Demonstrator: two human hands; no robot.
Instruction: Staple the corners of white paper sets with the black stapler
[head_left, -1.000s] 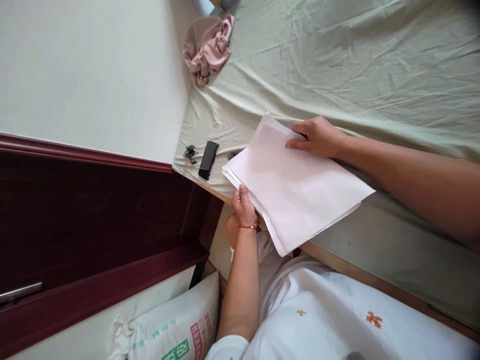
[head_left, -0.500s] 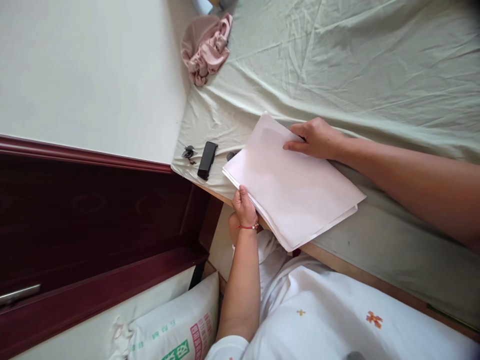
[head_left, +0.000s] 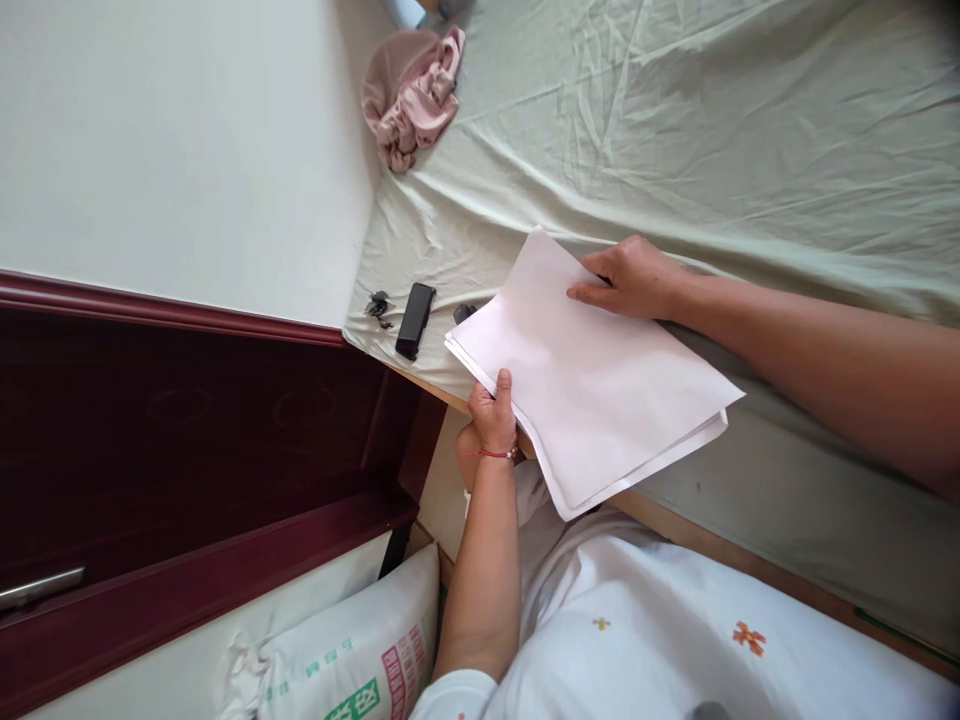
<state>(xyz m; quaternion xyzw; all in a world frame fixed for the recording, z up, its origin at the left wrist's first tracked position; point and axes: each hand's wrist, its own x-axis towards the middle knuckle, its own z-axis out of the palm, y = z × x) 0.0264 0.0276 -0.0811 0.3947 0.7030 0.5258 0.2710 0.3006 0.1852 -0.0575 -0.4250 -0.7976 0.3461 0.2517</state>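
Note:
Several sheets of white paper (head_left: pixel 592 380) lie in a loose stack over the edge of a bed with a pale green sheet (head_left: pixel 675 130). My left hand (head_left: pixel 493 415) grips the stack's near left edge, thumb on top and fingers underneath. A red string bracelet circles that wrist. At the far right edge, my right hand (head_left: pixel 634 277) pinches the paper, its thumb lying on the top sheet and its other fingers partly hidden. The lower sheets fan out slightly at the near corner. Printing, if any, cannot be seen on the top sheet.
Left of the paper sit a black rectangular case (head_left: pixel 415 320) and a bunch of keys (head_left: pixel 379 305). A small dark object (head_left: pixel 463 313) is partly covered by the paper. Pink cloth (head_left: pixel 412 98) lies against the wall. Dark red furniture (head_left: pixel 187 430) and a white sack (head_left: pixel 352 650) stand at left.
The top sheets have bowed more, and their near right corner has shifted right and apart from those below. My left thumb has moved slightly right over the paper. My right hand is nearly still.

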